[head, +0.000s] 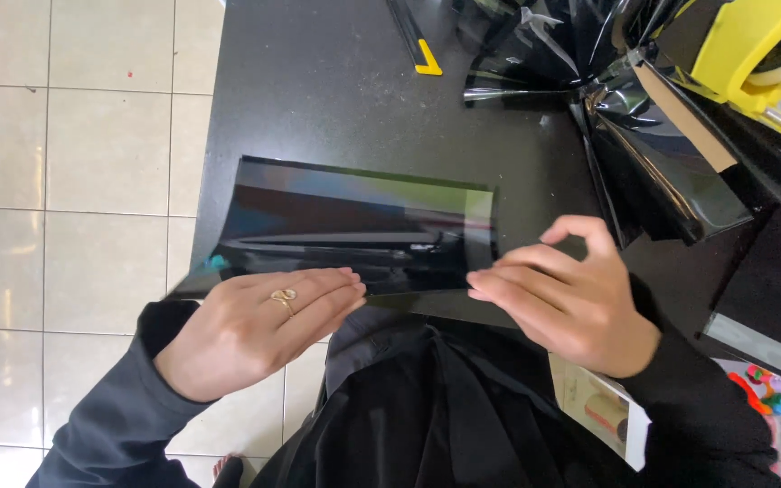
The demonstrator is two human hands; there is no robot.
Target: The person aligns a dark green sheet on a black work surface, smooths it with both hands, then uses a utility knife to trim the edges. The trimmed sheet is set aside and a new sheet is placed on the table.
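Note:
A dark, glossy sheet of tinted film (354, 226) lies on the black table (318, 99), its left part hanging past the table's edge. My left hand (259, 325), with a gold ring on one finger, lies flat on the sheet's near edge with fingers held together. My right hand (562, 294) pinches the sheet's near right corner between thumb and fingers. Both arms wear dark sleeves.
Crumpled rolls of black film (653, 154) pile up at the back right beside a yellow tool (743, 50). A black and yellow ruler (418, 41) lies at the back. White floor tiles (92, 181) are on the left. Colourful items (779, 407) sit at the lower right.

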